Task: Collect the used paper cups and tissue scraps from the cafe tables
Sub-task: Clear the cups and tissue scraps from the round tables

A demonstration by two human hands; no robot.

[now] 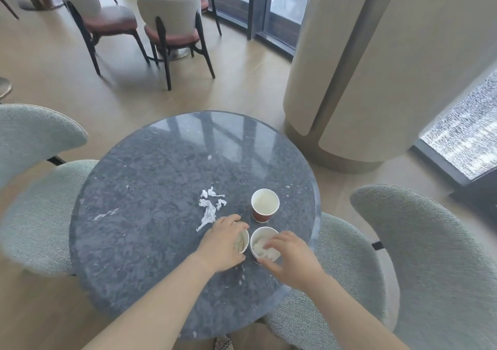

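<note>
While left hand [223, 239] grips left cup [242, 243], right hand [291, 259] grips tissue-filled cup [257, 238].

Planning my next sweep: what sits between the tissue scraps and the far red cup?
Nothing. In the head view, only bare tabletop separates the tissue scraps from the far red cup.

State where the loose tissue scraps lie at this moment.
In the head view the tissue scraps lie near the middle of the round table, left of the far red cup and just beyond the left hand.
</note>
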